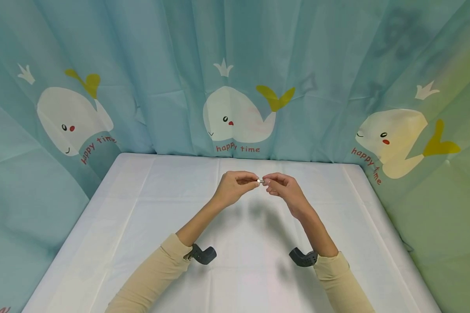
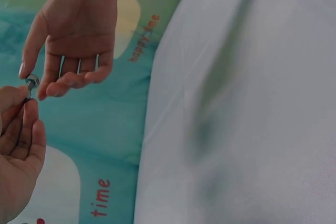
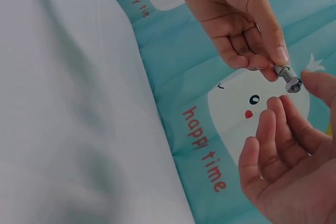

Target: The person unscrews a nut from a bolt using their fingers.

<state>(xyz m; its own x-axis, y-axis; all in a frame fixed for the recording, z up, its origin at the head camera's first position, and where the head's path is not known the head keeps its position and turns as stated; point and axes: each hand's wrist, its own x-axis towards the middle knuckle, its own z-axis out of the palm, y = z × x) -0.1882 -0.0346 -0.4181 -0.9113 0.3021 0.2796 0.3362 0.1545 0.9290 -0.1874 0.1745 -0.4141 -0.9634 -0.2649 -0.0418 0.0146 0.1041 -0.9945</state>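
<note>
A small silver bolt (image 3: 287, 75) with a threaded shank is held up between the two hands, above the white table. My left hand (image 1: 231, 188) pinches one end of it between thumb and fingertips, partly covering that end. At the other end sits a hexagonal piece (image 3: 293, 85); whether it is a nut or the bolt's head I cannot tell. My right hand (image 1: 287, 191) has its thumb (image 3: 317, 83) and index finger on either side of this piece, with a slight gap showing in the right wrist view. The right hand's other fingers are loosely bent.
The white-covered table (image 1: 160, 261) lies below both hands. A blue-green curtain (image 1: 160, 65) printed with whales hangs along the back and sides. Each wrist carries a dark camera mount, one on the left (image 1: 203, 254) and one on the right (image 1: 303, 257).
</note>
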